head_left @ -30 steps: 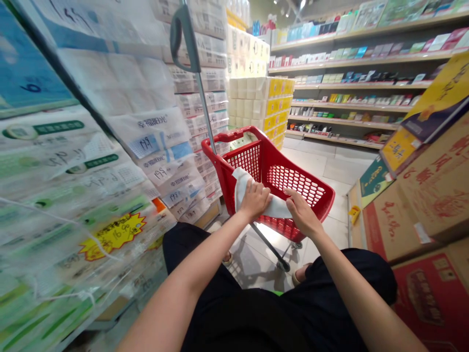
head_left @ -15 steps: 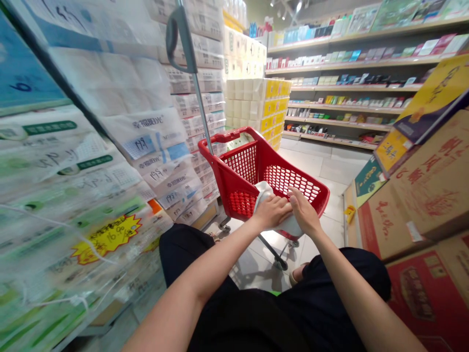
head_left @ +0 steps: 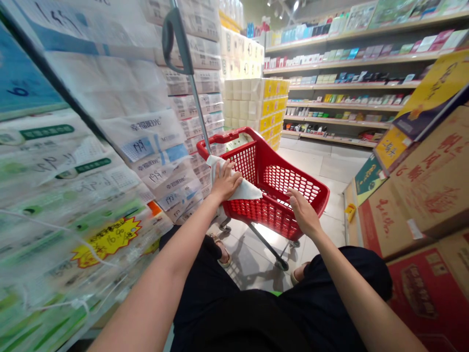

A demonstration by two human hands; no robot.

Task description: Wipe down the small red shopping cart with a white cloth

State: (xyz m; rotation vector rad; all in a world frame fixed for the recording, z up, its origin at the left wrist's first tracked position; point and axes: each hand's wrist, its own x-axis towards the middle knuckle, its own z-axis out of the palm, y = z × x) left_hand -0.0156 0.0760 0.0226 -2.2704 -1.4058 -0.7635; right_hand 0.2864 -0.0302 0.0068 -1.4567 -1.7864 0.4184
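Observation:
A white cloth [head_left: 247, 190] lies over the near side rim of a red shopping cart [head_left: 278, 215], close to the handle end. My left hand [head_left: 226, 182] presses on the cloth from above, holding it to the rim with its fingers slightly spread. At the cart's near right corner is my right hand [head_left: 305, 212], fingers stretched out over the rim; whether the palm touches the plastic I cannot tell. A grey handle [head_left: 179, 44] on a metal pole rises from the cart's left end.
Stacked packs of paper rolls [head_left: 142, 137] line the left side, one with a yellow price tag [head_left: 108, 242]. Cardboard boxes [head_left: 432, 186] stand on the right. Behind the cart are yellow and white packs [head_left: 273, 110] and shelves of goods [head_left: 340, 88]. The floor is tiled.
My left hand has slid the white cloth left along the rim, from near the right hand toward the handle end. My right hand has stayed almost still at the corner.

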